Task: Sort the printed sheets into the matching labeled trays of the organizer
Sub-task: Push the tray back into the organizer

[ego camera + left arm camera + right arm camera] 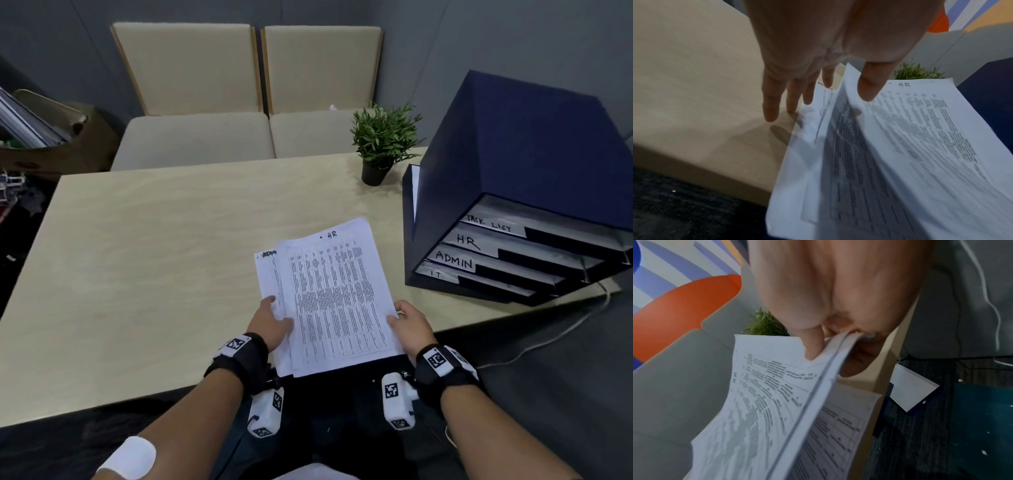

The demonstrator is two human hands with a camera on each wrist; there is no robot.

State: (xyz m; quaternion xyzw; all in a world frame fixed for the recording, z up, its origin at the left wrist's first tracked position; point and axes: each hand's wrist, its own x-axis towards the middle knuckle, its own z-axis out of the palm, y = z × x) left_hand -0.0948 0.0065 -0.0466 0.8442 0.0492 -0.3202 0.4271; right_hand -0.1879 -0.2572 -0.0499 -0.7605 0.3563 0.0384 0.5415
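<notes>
Low in the centre of the head view, the two hands share a stack of printed sheets (329, 294) that overhangs the near edge of the table (154, 260). The right hand (409, 323) pinches the lower right corner of the upper sheets, thumb on top and fingers beneath, lifting them a little off the rest, likely to peel the top one away. The left hand (270, 320) lies flat with straight fingers on the lower sheets at their left edge, seemingly to pin them down while the top ones rise. The top sheet is marked HR by hand; a sheet peeping out at the upper left of the stack reads ADMIN.

Further back, at the right of the frame, the dark blue organizer (513, 212) stands at the table's right edge with its trays labelled TASK LIST, HR, ADMIN and IT from top to bottom. The tabletop between stack and tray mouths is bare, so I judge the path clear. The potted plant (380, 144) stands beyond, just left of the organizer, out of that path.
</notes>
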